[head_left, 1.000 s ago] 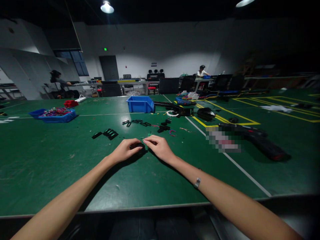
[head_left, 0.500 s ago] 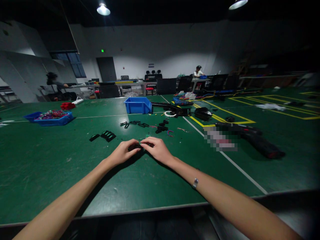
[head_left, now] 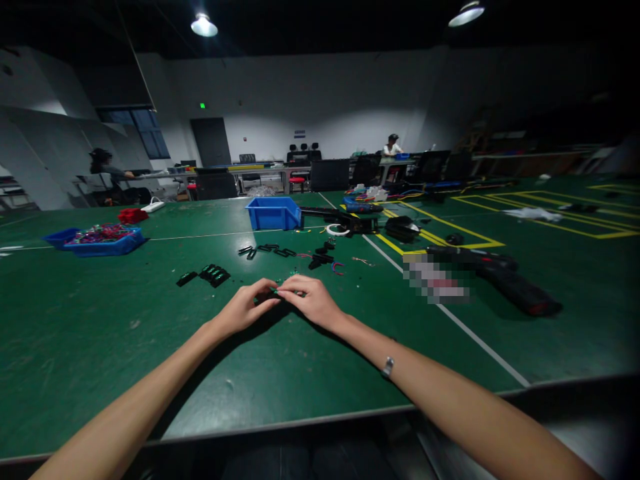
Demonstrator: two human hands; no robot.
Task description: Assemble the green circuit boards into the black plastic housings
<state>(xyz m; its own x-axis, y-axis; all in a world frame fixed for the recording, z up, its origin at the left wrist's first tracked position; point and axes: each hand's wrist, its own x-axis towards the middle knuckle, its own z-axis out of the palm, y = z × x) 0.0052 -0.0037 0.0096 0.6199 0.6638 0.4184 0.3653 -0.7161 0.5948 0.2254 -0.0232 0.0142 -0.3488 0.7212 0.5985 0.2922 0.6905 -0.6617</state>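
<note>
My left hand (head_left: 246, 308) and my right hand (head_left: 314, 301) meet fingertip to fingertip just above the green table (head_left: 240, 387). Fingers and thumb of the left curl round a small black part (head_left: 271, 293) with a bit of green on it, mostly hidden. Against that same part press the pinched right fingertips. Left of my hands lie several black pieces with green faces (head_left: 214, 274). Several black oblong frames (head_left: 268, 248) are scattered beyond the hands, and tiny green bits (head_left: 287, 274) lie just past my fingertips.
Behind stands a blue bin (head_left: 274, 213); left, a blue tray (head_left: 105, 249) holds tangled wires. Black parts (head_left: 323, 256), a white ring (head_left: 338, 230) and a black power tool (head_left: 500, 273) lie to the right. Two people (head_left: 393, 148) sit at far benches.
The view has shifted slightly. My right fingertips have moved a little along the small black part, and a bit of green shows at them; both hands stay together.
</note>
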